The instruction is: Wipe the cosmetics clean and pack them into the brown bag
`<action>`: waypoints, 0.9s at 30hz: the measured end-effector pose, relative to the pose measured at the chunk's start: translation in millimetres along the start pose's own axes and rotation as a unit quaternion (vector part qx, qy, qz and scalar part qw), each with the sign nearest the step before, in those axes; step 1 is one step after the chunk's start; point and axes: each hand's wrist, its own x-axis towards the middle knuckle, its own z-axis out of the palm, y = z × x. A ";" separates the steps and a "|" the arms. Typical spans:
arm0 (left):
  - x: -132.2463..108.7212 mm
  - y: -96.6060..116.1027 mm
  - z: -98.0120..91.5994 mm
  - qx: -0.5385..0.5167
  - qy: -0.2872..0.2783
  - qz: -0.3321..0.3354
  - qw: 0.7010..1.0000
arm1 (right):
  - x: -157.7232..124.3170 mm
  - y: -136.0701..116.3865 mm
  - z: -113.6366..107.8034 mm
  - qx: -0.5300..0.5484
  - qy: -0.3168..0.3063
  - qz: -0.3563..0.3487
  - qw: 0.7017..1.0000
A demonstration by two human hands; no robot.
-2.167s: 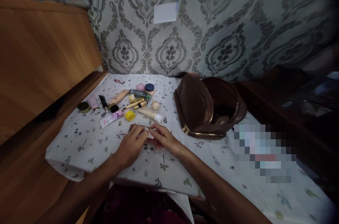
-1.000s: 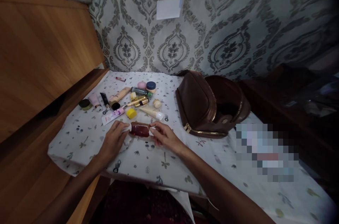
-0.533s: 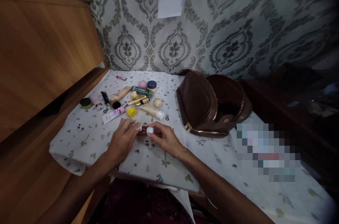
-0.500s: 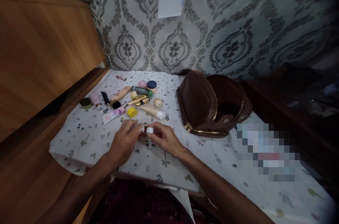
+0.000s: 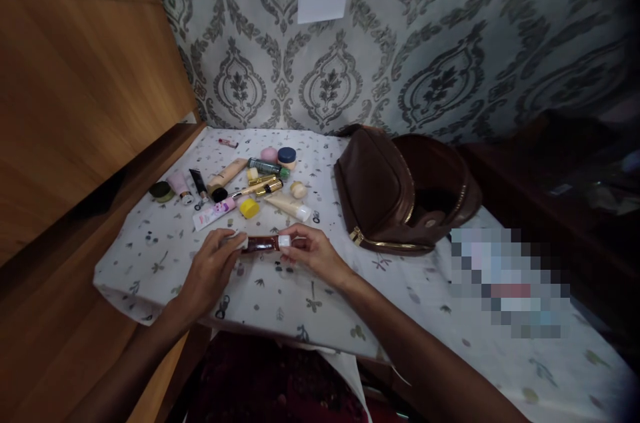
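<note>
A small, glossy dark-brown bottle point(image 5: 261, 244) with a white cap lies sideways between my hands, just above the front part of the table. My right hand point(image 5: 316, 255) pinches it at the capped right end. The fingers of my left hand point(image 5: 213, 268) close round its left end. Something pale shows at the left fingertips; whether it belongs to the bottle I cannot tell. Just beyond my hands lie a yellow sponge point(image 5: 249, 208), a cream tube with a white cap point(image 5: 289, 206) and a white and purple tube point(image 5: 215, 214).
A brown bag point(image 5: 377, 193) stands unzipped at the right. Behind the tubes are a green bottle point(image 5: 267, 168), a blue-lidded jar point(image 5: 287, 157) and several other cosmetics. A wooden cabinet point(image 5: 90, 56) borders the table's left; a patterned wall is behind.
My left hand has shifted left along the bottle, so more of its brown body shows. My right hand stays at the white cap. The view has tilted slightly.
</note>
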 end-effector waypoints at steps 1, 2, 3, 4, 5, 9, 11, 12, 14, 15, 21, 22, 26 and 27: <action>-0.7 -1.4 -1.3 -0.016 -0.003 -0.011 1.000 | 0.7 0.2 -0.5 0.013 0.003 0.000 1.000; -0.9 -1.9 -2.3 -0.031 -0.010 -0.020 0.999 | 1.4 0.5 -1.0 0.021 0.006 0.000 1.000; -0.5 -1.7 -3.0 -0.045 -0.017 -0.028 0.998 | 1.9 0.8 -1.4 0.024 0.010 0.001 1.000; 0.2 -1.0 -3.4 -0.056 -0.023 -0.035 0.998 | 2.4 1.1 -1.8 0.022 0.014 0.001 1.000; 1.2 0.1 -3.6 -0.061 -0.026 -0.039 0.997 | 2.7 1.5 -2.2 0.018 0.017 -0.001 1.000; 6.7 8.7 -2.4 -0.045 -0.025 -0.003 0.999 | 2.9 3.3 -2.5 0.003 0.023 -0.017 1.000; 10.1 16.2 -0.4 -0.032 -0.029 0.027 0.999 | 2.7 3.9 -1.9 -0.003 0.022 -0.027 0.999; 12.0 20.8 1.1 -0.025 -0.030 0.038 0.999 | 2.5 4.1 -1.5 -0.005 0.022 -0.033 0.999; 16.5 30.9 4.7 -0.015 -0.036 0.049 0.998 | 2.1 4.2 -0.6 -0.005 0.020 -0.042 0.999; 18.8 35.7 6.6 -0.012 -0.041 0.052 0.998 | 2.0 4.1 -0.2 -0.002 0.017 -0.043 0.999; 22.2 43.6 10.3 -0.031 -0.072 0.056 0.995 | 2.4 3.0 0.7 0.014 0.016 -0.044 0.999; 19.5 40.1 8.8 -0.034 -0.075 0.052 0.995 | 2.7 3.3 0.6 0.010 0.017 -0.047 0.999; 4.0 19.2 -0.7 -0.029 -0.070 0.022 0.997 | 4.8 6.4 0.0 0.017 0.017 -0.046 0.999; 0.8 14.7 -2.9 -0.027 -0.065 0.012 0.997 | 5.3 7.3 -0.2 0.024 0.021 -0.043 0.999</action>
